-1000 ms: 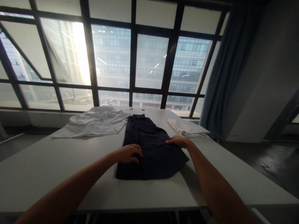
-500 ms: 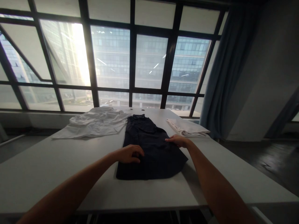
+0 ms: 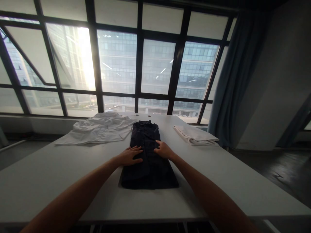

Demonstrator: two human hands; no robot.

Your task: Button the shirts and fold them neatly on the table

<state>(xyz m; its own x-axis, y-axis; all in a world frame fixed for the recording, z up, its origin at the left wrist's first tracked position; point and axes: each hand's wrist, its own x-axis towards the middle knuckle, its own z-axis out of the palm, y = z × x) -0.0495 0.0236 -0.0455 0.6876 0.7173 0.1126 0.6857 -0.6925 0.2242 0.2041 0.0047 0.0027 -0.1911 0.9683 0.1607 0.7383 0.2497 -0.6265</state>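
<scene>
A dark navy collared shirt (image 3: 150,174) lies on the white table as a long narrow shape, its collar toward the window and its hem toward me. My left hand (image 3: 130,156) rests flat on the left part of the shirt, fingers spread. On the shirt's right side is my right hand (image 3: 164,150), with thumb and index finger apart and touching the cloth. The other fingers of that hand are partly hidden. No cloth shows pinched in either hand.
A crumpled white shirt (image 3: 97,129) is spread at the table's far left. Some folded pale cloth (image 3: 195,135) lies at the far right. Beyond the white table (image 3: 80,171) are large windows and a blue curtain (image 3: 224,97).
The shirt's right side has been folded inward, making the shirt narrower. My right hand has moved left with it and let go of the edge. My left hand has flattened and shifted slightly left.
</scene>
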